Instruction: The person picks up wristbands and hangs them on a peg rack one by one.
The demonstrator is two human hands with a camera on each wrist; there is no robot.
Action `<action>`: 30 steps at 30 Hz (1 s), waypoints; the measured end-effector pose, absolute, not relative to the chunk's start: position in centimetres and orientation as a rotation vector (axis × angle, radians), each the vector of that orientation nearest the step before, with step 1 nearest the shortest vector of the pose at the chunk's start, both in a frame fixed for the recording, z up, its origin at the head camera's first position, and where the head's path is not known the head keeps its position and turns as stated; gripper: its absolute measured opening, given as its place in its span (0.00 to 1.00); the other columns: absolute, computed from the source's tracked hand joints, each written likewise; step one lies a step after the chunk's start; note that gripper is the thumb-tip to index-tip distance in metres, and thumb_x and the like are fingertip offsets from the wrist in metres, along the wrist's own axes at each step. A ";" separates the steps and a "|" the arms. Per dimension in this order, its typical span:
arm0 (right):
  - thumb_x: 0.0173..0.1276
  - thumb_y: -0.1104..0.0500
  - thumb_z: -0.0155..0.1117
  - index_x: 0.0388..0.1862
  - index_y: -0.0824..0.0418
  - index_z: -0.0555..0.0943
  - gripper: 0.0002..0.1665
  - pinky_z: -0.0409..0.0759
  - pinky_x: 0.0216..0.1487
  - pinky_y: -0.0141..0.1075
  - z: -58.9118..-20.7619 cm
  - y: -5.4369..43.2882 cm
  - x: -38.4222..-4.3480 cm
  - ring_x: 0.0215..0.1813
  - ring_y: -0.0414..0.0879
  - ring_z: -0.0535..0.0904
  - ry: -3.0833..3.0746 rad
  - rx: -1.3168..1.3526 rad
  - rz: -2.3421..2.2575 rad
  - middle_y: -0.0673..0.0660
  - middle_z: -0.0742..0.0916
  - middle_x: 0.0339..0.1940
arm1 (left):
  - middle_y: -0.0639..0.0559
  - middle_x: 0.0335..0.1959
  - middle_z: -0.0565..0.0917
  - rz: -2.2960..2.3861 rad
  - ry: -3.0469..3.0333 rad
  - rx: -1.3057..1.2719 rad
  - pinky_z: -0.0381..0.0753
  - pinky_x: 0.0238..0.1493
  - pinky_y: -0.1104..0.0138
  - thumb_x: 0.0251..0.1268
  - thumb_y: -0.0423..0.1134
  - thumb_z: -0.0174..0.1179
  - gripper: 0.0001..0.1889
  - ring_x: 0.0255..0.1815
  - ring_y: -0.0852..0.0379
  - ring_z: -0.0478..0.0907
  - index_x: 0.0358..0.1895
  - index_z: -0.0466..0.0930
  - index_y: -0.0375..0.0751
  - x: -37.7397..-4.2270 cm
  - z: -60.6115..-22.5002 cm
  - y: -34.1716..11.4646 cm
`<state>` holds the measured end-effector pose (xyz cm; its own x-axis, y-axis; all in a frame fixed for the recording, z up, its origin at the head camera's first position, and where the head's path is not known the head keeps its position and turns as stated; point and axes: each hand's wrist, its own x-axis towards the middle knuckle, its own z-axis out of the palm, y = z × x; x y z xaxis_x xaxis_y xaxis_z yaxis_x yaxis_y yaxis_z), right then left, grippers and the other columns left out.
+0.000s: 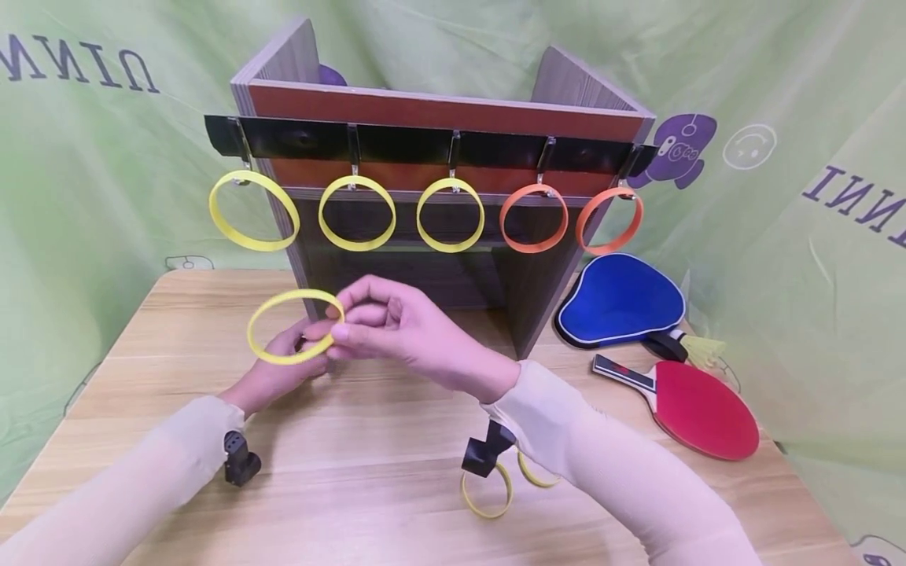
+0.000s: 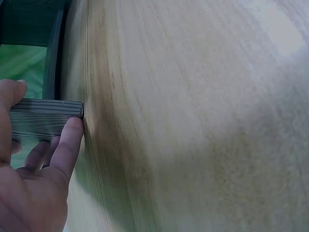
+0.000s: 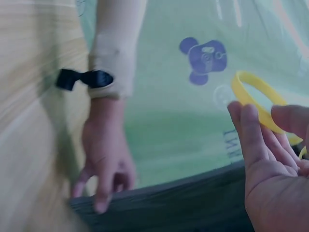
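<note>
Our right hand (image 1: 406, 324) has its grip pinching a yellow ring (image 1: 290, 360) between thumb and fingers, in the air above the worktop (image 1: 354, 487), while our left hand (image 1: 279, 369) has its grip around the low front edge of a wood-grain stand's left panel (image 2: 43, 107). Higher up, three yellow rings (image 1: 451, 248) and two orange rings (image 1: 534, 248) hang from a black bar (image 1: 403, 145); a red paddle (image 1: 701, 409) and blue case (image 1: 623, 299) lie at right.

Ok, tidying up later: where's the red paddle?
In the head view, the red paddle lies on the table at right, just below the blue case.
</note>
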<state>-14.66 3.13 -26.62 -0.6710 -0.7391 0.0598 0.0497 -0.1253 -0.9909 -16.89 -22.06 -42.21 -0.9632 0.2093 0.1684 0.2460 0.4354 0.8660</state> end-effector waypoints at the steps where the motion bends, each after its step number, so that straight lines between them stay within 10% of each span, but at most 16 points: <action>1: 0.75 0.74 0.60 0.55 0.70 0.73 0.13 0.86 0.62 0.46 -26.2 2.9 -14.6 0.42 0.38 0.89 1.610 -0.769 -1.873 0.80 0.84 0.57 | 0.45 0.57 0.83 -1.595 -2.647 -0.396 0.79 0.51 0.75 0.69 0.34 0.67 0.25 0.51 0.66 0.77 0.68 0.75 0.38 -16.8 -42.2 -22.1; 10: 0.77 0.72 0.59 0.54 0.68 0.73 0.10 0.85 0.63 0.44 -23.1 0.1 -14.5 0.52 0.52 0.91 1.558 -0.783 -2.074 0.76 0.84 0.62 | 0.35 0.59 0.82 -1.585 -2.693 -0.335 0.83 0.47 0.72 0.73 0.37 0.66 0.25 0.59 0.40 0.80 0.69 0.72 0.36 -16.9 -42.0 -22.2; 18: 0.77 0.73 0.58 0.47 0.61 0.73 0.09 0.85 0.62 0.40 -22.1 -1.4 -15.0 0.68 0.69 0.80 1.448 -0.768 -2.286 0.78 0.83 0.64 | 0.32 0.57 0.83 -1.639 -2.672 -0.362 0.84 0.44 0.72 0.72 0.35 0.65 0.27 0.57 0.42 0.80 0.71 0.71 0.35 -17.3 -42.2 -22.0; 30: 0.75 0.71 0.63 0.47 0.63 0.74 0.09 0.86 0.62 0.41 -22.2 -2.3 -15.5 0.56 0.61 0.89 1.573 -0.640 -2.265 0.77 0.86 0.58 | 0.37 0.55 0.85 -1.584 -2.701 -0.356 0.83 0.46 0.73 0.73 0.37 0.66 0.26 0.56 0.45 0.80 0.70 0.72 0.38 -17.3 -42.2 -22.1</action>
